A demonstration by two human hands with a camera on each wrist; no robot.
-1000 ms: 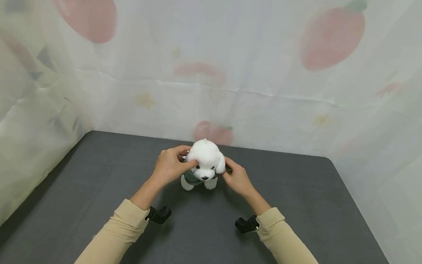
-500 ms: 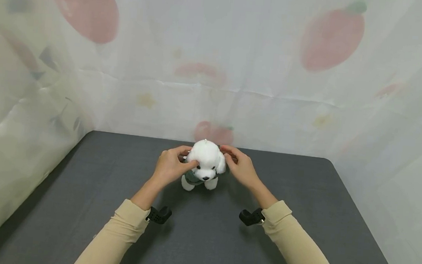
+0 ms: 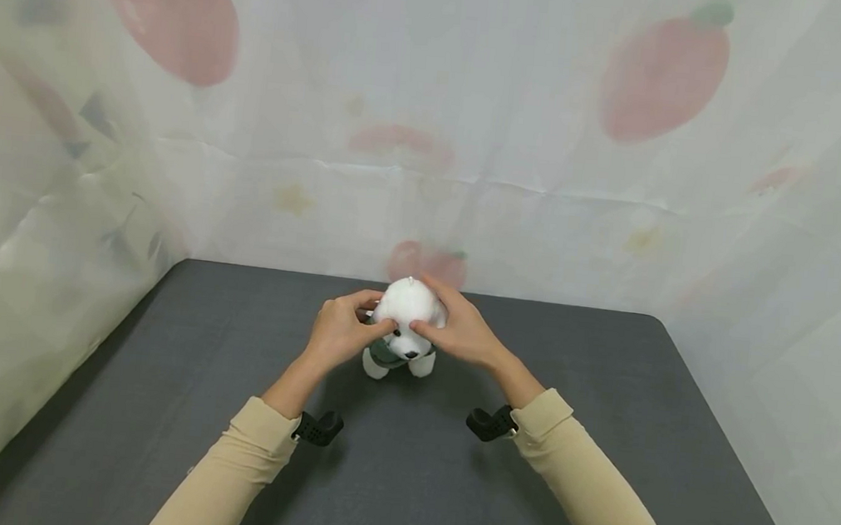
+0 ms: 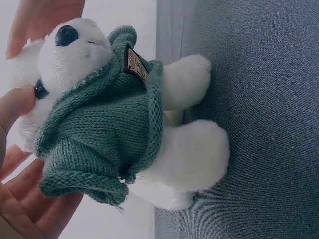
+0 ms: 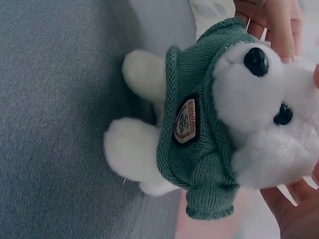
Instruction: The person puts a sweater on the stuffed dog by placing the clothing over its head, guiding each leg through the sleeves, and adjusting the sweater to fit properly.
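standing on the dark grey fabric tabletop (image 3: 153,406) near its far edge: small white plush dog in a green knitted sweater (image 3: 405,329). left hand (image 3: 339,330) fingers curled around its head from one side, right hand (image 3: 459,333) fingers wrapped over the other.

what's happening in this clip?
A person in tan sleeves is handling a small white plush dog that stands on a dark grey table. The left hand holds the toy's head from one side, thumb on its face. The right hand lies over the other side of the head, thumb across the face. The wrist views show the dog wearing a green knitted sweater with a small sewn patch. A sheer curtain printed with red fruit hangs behind.
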